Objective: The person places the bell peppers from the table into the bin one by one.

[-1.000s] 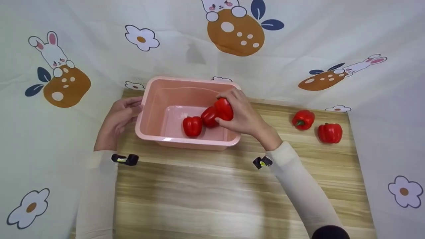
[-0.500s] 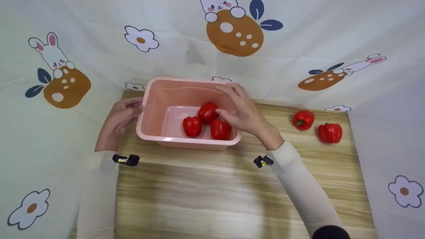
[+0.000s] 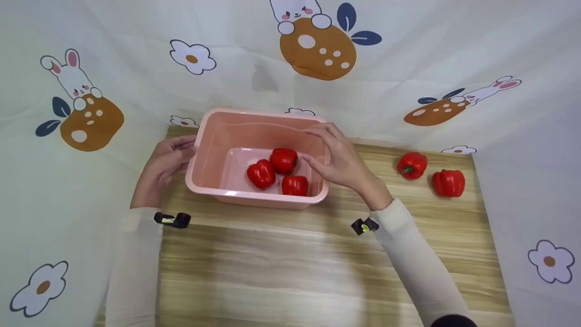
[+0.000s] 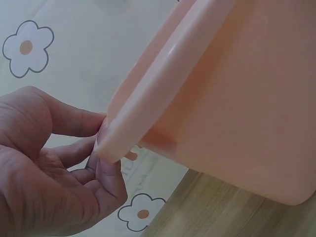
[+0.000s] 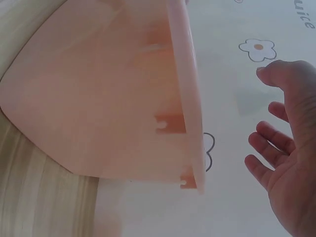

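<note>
A pink plastic basin [image 3: 254, 196] stands on the wooden table with three red bell peppers inside: one at the left [image 3: 261, 174], one toward the back [image 3: 283, 161] and one by the front wall [image 3: 294, 185]. My left hand [image 3: 165, 160] pinches the basin's left rim; in the left wrist view the thumb lies at the rim [image 4: 148, 101] and bent fingers come from beneath. Over the right rim hovers my right hand [image 3: 342, 161], fingers spread and holding nothing. The right wrist view shows this hand [image 5: 291, 143] apart from the basin's outer wall [image 5: 98, 98].
Two more red bell peppers lie on the table to the right, one with its green stem showing [image 3: 412, 165] and one beside it [image 3: 448, 183]. A pale curtain [image 3: 245, 68] with rabbit and flower prints encloses the table [image 3: 272, 254] at the back and sides.
My right hand has let go of a bell pepper, which dropped into the basin's front right. The peppers inside have rolled and spread apart. My left hand keeps its place on the rim.
</note>
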The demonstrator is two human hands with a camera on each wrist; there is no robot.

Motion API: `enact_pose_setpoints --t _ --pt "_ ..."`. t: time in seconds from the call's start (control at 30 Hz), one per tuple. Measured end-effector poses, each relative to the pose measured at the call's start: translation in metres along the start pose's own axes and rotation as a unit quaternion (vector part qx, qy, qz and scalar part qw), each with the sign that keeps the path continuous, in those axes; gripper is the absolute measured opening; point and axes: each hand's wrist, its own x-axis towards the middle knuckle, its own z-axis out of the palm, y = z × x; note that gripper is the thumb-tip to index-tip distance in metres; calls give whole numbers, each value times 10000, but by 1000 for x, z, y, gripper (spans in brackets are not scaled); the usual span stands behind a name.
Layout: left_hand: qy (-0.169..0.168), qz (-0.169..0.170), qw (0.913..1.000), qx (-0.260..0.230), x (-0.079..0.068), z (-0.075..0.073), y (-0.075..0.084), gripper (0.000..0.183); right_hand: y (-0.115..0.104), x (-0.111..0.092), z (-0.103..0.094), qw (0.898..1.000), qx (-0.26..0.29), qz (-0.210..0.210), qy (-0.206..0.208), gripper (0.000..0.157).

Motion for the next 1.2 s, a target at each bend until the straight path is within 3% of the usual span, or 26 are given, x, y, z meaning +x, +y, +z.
enact_pose_setpoints --t 0.4,0.77,1.2 --pt "-85 -61 9999 -80 0 2 1 56 13 -21 -13 9975 348 538 310 49" --pt "-86 -7 10000 -49 2 -1 -3 59 25 -47 -15 9875 711 1141 818 56" --pt "-137 -37 9999 -3 2 1 -1 59 46 -76 -24 9774 958 1481 1167 54"
